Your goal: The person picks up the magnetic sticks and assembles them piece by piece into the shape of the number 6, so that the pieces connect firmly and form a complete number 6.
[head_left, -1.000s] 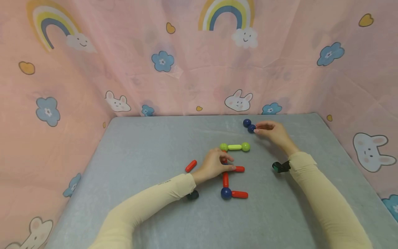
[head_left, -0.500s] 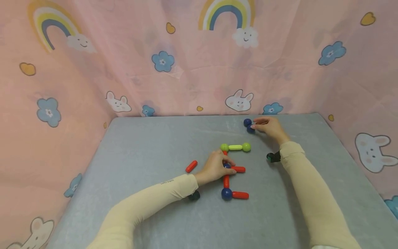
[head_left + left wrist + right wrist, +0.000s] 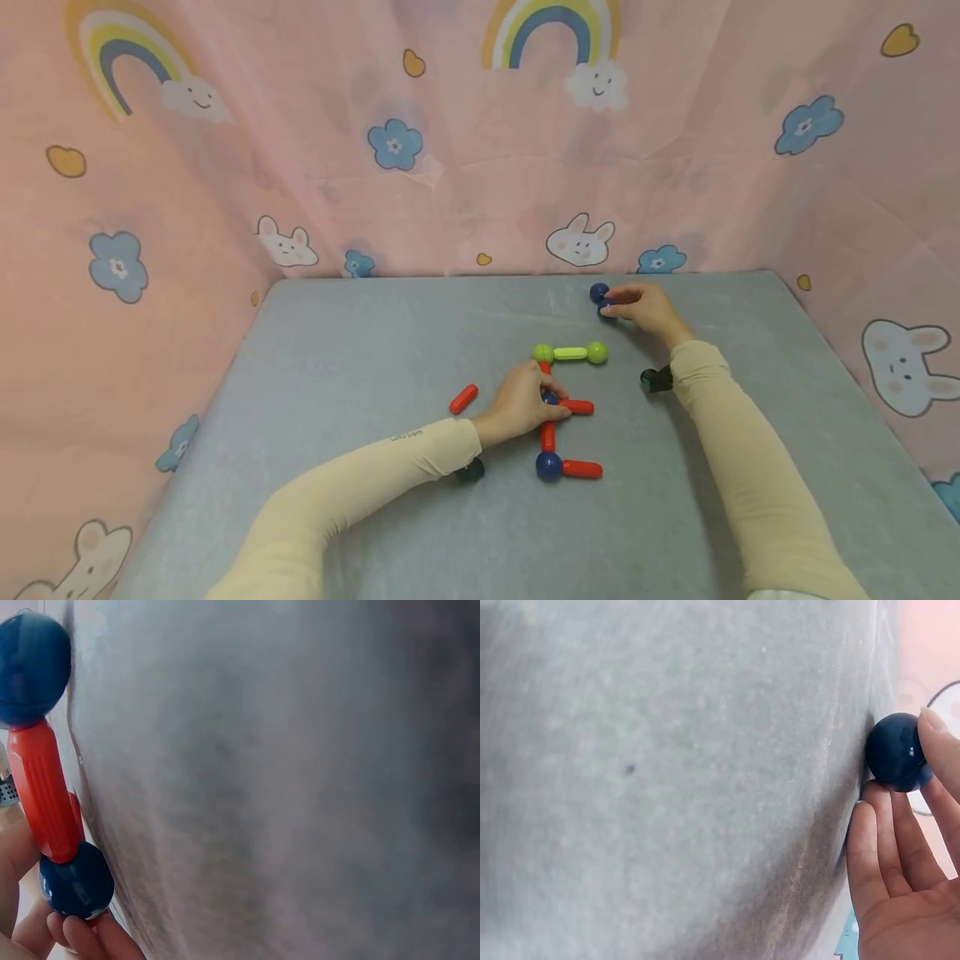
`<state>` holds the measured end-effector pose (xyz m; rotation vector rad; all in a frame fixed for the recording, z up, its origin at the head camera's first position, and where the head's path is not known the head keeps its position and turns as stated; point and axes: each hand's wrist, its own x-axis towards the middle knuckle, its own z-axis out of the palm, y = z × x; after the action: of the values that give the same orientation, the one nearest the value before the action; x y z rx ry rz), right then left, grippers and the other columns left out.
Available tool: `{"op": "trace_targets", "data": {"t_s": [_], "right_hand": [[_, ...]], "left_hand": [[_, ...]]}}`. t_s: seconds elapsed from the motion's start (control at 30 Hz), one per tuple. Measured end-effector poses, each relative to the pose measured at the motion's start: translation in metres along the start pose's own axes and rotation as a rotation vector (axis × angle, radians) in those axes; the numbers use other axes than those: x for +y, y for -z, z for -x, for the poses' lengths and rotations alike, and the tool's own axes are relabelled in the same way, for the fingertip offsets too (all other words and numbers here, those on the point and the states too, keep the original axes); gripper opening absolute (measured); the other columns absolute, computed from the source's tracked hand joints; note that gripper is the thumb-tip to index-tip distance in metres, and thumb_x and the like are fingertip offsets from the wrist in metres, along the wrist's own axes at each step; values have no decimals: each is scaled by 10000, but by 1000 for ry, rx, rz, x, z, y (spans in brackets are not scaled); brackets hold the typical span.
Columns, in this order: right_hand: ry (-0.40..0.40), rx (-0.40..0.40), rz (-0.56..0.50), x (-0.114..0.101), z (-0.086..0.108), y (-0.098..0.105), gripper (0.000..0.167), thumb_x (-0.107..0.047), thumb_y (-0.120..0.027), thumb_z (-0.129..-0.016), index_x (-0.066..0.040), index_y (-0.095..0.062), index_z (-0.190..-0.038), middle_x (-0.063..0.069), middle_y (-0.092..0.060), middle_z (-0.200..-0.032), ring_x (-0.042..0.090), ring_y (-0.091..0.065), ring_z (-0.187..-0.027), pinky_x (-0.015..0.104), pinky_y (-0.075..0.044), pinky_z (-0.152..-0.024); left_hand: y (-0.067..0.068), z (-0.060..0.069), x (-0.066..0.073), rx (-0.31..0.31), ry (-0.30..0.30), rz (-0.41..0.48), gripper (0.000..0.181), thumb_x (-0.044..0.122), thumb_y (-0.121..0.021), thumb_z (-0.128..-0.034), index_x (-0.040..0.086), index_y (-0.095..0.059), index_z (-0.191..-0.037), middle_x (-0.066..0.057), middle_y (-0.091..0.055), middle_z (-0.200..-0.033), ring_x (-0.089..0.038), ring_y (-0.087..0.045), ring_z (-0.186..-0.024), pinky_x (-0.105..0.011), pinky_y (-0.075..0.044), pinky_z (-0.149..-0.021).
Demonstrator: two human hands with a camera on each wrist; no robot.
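Observation:
My left hand [image 3: 521,404] grips the middle blue ball [image 3: 76,881] of a joined ball-and-rod figure, its fingers curled round the ball in the left wrist view. A red rod [image 3: 548,437] links that ball to a lower blue ball [image 3: 549,467], from which another red rod [image 3: 582,469] points right. One more red rod [image 3: 577,407] sticks out rightward from the middle ball. At the back, my right hand [image 3: 645,310] pinches a dark blue ball [image 3: 896,750] between thumb and fingers. A second blue ball [image 3: 598,292] lies against or right beside it.
At the figure's top, a green rod [image 3: 570,353] joins two green balls [image 3: 597,352]. A loose red rod [image 3: 463,398] lies left of the figure on the grey table [image 3: 360,350]. A pink printed curtain [image 3: 450,200] stands along the table's back and sides.
My right hand has moved slightly left and away from me, and its thumb and fingers have closed on the nearer blue ball. The left hand stays on the figure's middle ball.

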<state>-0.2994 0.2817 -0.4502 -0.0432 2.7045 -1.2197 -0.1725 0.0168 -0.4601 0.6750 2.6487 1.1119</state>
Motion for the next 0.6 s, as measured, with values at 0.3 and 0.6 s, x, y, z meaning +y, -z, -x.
{"op": "trace_targets", "data": {"t_s": [0.3, 0.6], "right_hand": [[4, 13, -3, 0, 1, 0, 490, -324, -699, -929, -50, -599, -1323, 230, -572, -1365, 364, -526, -1229, 502, -439, -1026], [10, 20, 13, 2, 0, -1, 489, -329, -696, -930, -52, -601, -1321, 231, -578, -1364, 372, -536, -1234, 511, -444, -1030]], "left_hand": [[0, -2, 0, -5, 35, -42, 228, 313, -840, -795, 171, -801, -970, 27, -540, -839, -71, -447, -709, -164, -335, -582], [0, -1, 0, -3, 31, -37, 216, 314, -835, -801, 179, -801, -966, 26, -540, -823, -71, -441, -706, -162, -326, -583]]}}
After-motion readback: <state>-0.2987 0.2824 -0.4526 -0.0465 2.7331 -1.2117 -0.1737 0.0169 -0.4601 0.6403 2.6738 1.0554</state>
